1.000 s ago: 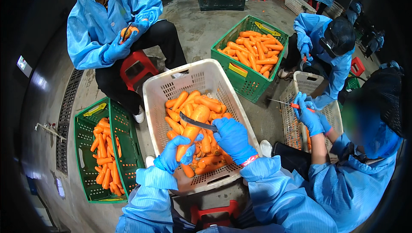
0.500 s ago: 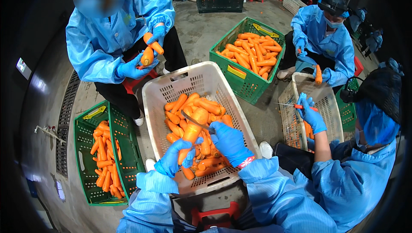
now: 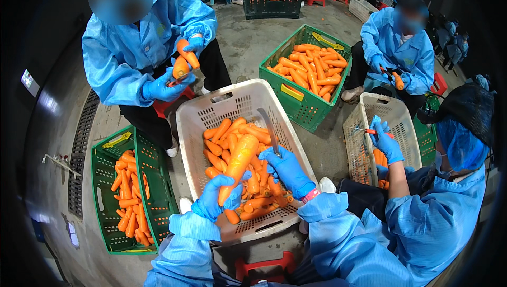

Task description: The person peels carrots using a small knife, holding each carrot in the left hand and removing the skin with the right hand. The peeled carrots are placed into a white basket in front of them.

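Note:
A thick orange carrot (image 3: 242,156) is gripped at its lower end by my gloved left hand (image 3: 212,198), fingers wrapped round it. It points up and slightly right, above a white plastic crate (image 3: 191,136) that holds many smaller carrots (image 3: 215,147). My gloved right hand (image 3: 290,173) closes on the handle of a knife (image 3: 270,127). The blade stands upward, to the right of the thick carrot and apart from it. Much of the knife's handle is hidden inside my fingers.
Green crates of carrots stand at left (image 3: 158,197) and beyond (image 3: 311,113). A co-worker across from me holds carrots (image 3: 188,54); another at right holds a red-handled blade (image 3: 376,132) beside a second white crate (image 3: 383,105). A red stool (image 3: 285,261) lies below.
My right hand has moved right, and the knife blade has swung off the thick carrot to point upward. My left hand still grips the carrot. The far-right co-worker's hands have come closer together.

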Available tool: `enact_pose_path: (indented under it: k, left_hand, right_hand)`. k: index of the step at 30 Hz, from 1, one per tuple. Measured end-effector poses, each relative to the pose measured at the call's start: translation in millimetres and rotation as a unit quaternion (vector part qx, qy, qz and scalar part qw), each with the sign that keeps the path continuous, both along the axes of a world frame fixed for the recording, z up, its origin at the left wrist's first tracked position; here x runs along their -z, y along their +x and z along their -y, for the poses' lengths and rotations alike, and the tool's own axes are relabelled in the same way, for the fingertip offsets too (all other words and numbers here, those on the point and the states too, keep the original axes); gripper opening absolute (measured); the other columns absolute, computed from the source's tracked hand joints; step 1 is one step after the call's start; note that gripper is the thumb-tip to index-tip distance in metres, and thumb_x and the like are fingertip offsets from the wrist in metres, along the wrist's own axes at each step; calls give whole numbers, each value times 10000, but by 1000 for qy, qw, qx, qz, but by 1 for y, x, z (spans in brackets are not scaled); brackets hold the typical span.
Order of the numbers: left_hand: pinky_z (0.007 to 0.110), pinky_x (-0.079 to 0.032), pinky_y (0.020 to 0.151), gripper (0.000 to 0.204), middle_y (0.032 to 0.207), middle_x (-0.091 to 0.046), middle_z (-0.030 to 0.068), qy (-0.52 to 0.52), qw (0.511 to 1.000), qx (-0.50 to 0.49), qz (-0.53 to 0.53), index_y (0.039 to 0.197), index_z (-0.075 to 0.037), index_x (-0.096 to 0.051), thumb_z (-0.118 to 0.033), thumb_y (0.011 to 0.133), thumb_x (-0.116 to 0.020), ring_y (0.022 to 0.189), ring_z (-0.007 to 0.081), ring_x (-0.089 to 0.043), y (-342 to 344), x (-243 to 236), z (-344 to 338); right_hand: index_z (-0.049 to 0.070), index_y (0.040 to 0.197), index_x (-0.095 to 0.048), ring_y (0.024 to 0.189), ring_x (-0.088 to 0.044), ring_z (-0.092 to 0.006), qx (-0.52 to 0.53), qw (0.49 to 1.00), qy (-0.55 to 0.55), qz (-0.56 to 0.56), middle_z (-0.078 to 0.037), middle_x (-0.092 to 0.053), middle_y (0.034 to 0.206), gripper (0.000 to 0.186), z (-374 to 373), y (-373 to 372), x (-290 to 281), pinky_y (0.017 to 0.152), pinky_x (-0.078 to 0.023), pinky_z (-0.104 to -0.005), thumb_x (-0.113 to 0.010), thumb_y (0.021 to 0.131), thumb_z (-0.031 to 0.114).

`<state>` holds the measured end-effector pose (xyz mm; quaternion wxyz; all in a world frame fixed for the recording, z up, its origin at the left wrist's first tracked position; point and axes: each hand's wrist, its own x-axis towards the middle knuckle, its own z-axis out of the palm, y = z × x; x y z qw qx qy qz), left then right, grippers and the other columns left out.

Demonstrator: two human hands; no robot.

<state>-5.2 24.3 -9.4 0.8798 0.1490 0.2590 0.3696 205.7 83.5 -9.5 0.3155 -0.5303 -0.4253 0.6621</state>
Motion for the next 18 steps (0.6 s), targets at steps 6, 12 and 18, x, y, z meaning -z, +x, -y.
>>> enact_pose_path:
  k: [6,12,18]
  left_hand:
    - [273,-487,566,516,755,-579,97,160,909,-74,-377,1266,-60,-480,-186,791,-639,578,153,-560,18,5,6]
    - [290,-509,722,560,912,-616,59,406,680,-92,-603,1327,-108,-448,-187,817,-665,797,146,-599,28,18,7]
    - [284,-521,698,410,957,-657,112,146,948,-89,-268,1182,0,-550,-325,951,-451,809,155,-638,12,1,0]
  right_hand:
    - [88,959,-574,461,-451,-65,62,984,-42,-163,10,-517,637,319,3,-5,-12,404,-390,-216,-601,877,395]
    - [67,1054,-566,452,-447,-53,68,979,-80,-174,-94,-654,895,357,2,1,-10,399,-385,-203,-551,909,394]
    - [41,1267,-487,448,-430,-46,30,928,-108,-355,-178,-638,1046,480,-6,8,-1,402,-386,-179,-508,914,366]
